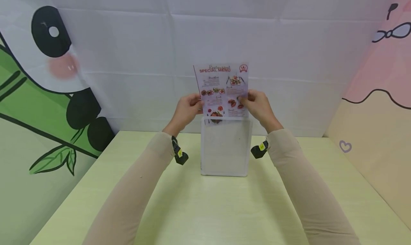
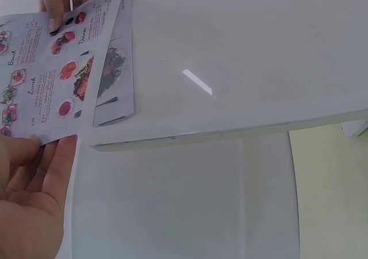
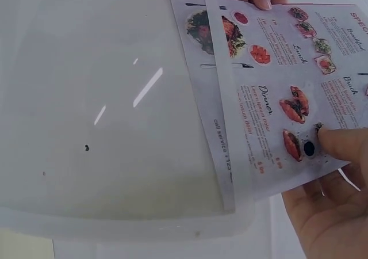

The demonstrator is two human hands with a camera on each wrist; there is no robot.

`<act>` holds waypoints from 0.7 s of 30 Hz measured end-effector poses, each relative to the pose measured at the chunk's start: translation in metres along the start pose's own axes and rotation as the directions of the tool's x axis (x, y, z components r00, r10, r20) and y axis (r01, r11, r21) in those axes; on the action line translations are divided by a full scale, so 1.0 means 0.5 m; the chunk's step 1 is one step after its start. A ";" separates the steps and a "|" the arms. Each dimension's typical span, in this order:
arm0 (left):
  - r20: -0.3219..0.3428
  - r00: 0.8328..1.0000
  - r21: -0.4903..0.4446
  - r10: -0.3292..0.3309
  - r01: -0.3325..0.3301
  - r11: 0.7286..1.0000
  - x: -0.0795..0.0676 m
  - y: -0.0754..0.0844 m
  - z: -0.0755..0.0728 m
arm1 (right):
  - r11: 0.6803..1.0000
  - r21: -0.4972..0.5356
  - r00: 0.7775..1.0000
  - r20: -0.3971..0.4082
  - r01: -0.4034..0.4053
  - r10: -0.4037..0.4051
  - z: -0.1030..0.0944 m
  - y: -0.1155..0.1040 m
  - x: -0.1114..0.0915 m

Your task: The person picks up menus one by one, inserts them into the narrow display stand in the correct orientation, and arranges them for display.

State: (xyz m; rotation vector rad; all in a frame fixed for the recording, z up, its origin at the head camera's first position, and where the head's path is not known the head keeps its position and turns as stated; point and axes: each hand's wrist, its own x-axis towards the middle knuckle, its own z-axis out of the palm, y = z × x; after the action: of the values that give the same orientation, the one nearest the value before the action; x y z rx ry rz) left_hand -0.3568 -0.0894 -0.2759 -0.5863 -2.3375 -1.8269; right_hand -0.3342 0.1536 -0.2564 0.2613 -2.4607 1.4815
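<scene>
A printed menu sheet stands upright above a clear display holder with a pale frame. Its bottom strip sits inside the holder's top, seen through the clear front; in the right wrist view that lower edge runs at a slant to the frame. My left hand pinches the sheet's left edge, thumb in front and fingers behind. At the right edge, my right hand pinches it the same way, its thumb on the printed face near the food pictures.
The holder stands on a pale wooden table close to its far edge. Behind rises a white sheet backdrop. Cartoon-printed panels flank it, a green and white one at left and a pink one at right.
</scene>
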 end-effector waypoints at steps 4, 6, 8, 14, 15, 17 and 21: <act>0.010 1.000 0.028 -0.009 0.008 1.000 -0.002 0.001 0.002 | 1.000 0.002 1.000 0.004 -0.014 0.014 -0.002 0.007 -0.001; 0.016 1.000 0.034 -0.008 0.008 0.999 -0.002 0.000 0.003 | 1.000 -0.002 1.000 0.005 -0.023 0.023 -0.003 0.009 -0.002; 0.021 1.000 0.037 -0.005 0.004 0.999 -0.002 0.000 0.004 | 0.999 -0.002 0.999 0.004 -0.034 0.034 -0.003 0.011 -0.003; 0.032 0.999 0.035 0.006 -0.007 0.999 -0.002 -0.003 0.007 | 0.998 0.007 0.998 -0.006 -0.058 0.058 -0.003 0.017 -0.005; 0.033 0.999 0.036 0.007 -0.008 0.999 -0.002 -0.004 0.007 | 0.998 0.008 0.998 -0.008 -0.058 0.058 -0.002 0.018 -0.005; 0.034 0.999 0.037 0.008 -0.009 0.999 -0.001 -0.006 0.007 | 0.998 0.008 0.998 -0.010 -0.055 0.055 -0.002 0.021 -0.006; 0.039 0.999 0.046 0.007 -0.009 0.999 0.001 -0.010 0.009 | 0.999 0.006 0.999 -0.007 -0.045 0.045 -0.002 0.029 -0.008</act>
State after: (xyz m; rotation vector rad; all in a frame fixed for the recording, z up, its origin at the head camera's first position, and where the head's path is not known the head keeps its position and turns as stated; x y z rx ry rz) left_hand -0.3583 -0.0859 -0.2815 -0.6299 -2.3913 -1.7683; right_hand -0.3345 0.1612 -0.2692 0.2030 -2.4723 1.5056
